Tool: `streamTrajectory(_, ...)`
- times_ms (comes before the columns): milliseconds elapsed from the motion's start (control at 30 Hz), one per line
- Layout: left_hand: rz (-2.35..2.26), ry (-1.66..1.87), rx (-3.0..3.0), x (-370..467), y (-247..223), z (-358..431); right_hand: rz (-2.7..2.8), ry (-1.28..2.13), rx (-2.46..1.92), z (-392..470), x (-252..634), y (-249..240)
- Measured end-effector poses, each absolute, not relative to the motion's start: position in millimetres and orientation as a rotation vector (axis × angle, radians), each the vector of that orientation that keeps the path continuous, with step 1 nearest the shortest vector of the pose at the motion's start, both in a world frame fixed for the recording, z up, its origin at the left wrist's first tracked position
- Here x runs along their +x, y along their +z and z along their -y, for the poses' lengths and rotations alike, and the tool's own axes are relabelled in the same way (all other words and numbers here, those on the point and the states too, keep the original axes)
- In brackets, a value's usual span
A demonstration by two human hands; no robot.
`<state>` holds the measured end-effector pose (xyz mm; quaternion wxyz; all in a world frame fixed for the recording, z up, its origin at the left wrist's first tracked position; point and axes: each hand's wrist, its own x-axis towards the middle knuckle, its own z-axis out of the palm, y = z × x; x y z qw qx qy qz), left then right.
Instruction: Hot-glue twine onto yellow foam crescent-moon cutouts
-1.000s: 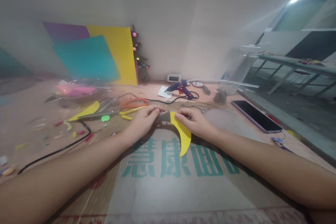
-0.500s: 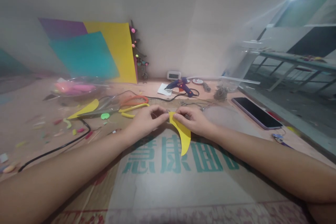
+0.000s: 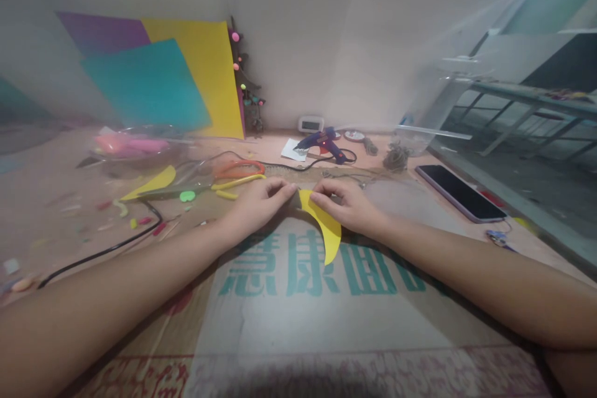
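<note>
A curved yellow piece [image 3: 329, 231] hangs from the pinched fingers of my right hand [image 3: 342, 202], its pointed end toward me. My left hand [image 3: 265, 202] is closed in a pinch at a small dark grey piece [image 3: 297, 200] that adjoins the yellow piece's upper left end. Both hands are above a board with green characters [image 3: 312, 264]. To the left lies another yellow curved cutout [image 3: 153, 183], near scissors with yellow [image 3: 227, 194] and orange handles.
Behind my hands lies a blue glue gun [image 3: 326, 142] on white paper, with a small clock [image 3: 311, 124] behind it. A phone [image 3: 459, 193] lies right. Coloured sheets [image 3: 149, 84] lean at the back left. Scraps and a black cable [image 3: 102, 253] are at left.
The view has tilted and shifted slightly. The yellow piece has turned a little, and more of the dark grey piece shows between my hands. Both hands keep their pinch.
</note>
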<state>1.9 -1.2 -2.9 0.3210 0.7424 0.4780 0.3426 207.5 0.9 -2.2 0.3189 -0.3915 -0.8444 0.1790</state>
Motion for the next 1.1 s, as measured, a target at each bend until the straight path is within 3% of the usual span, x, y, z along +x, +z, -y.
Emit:
streamTrajectory(467,-1.028,1.220,1.251,6,-3,-4,2.062,0.604,-1.125,-3,209,1)
streamTrajectory(767,-1.184,1.138,1.647,-5,-16,-12,2.007,0.639,-1.118,-4,208,1)
streamTrajectory(1100,-1.184,1.131,1.617,-4,-10,-9,2.002,0.646,-1.118,-5,209,-1)
